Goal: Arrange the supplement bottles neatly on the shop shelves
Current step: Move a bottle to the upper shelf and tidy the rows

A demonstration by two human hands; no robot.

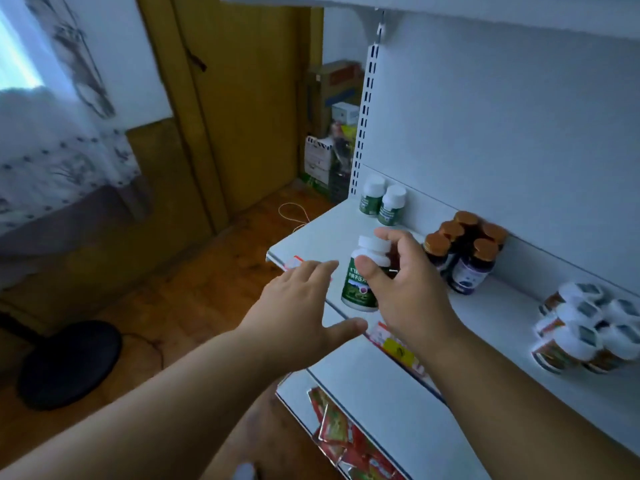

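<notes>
The green-labelled bottle [363, 278] with a white cap is standing at the front left part of the white shelf [502, 317], tilted slightly, and the person's right hand [405, 285] is gripping it near the cap: the thumb [367, 271] is pressing across the neck on the near side while the curled fingers are wrapping round the far side. It cannot be told whether the bottle's base is resting on the shelf or is just above it. The left hand [298, 306] is hovering just beside the bottle on its left, fingers straight and spread, thumb held wide, gripping nothing and touching nothing that shows. Behind the held bottle, two matching green bottles [382, 204] are standing side by side at the back left corner of the shelf. To the right, a cluster of dark bottles with bronze caps [464, 251] is standing against the back panel, and farther right a group of white-capped bottles with red labels [585, 330] is sitting well apart from them. Red packets [346, 441] are lying on the lower shelf.
</notes>
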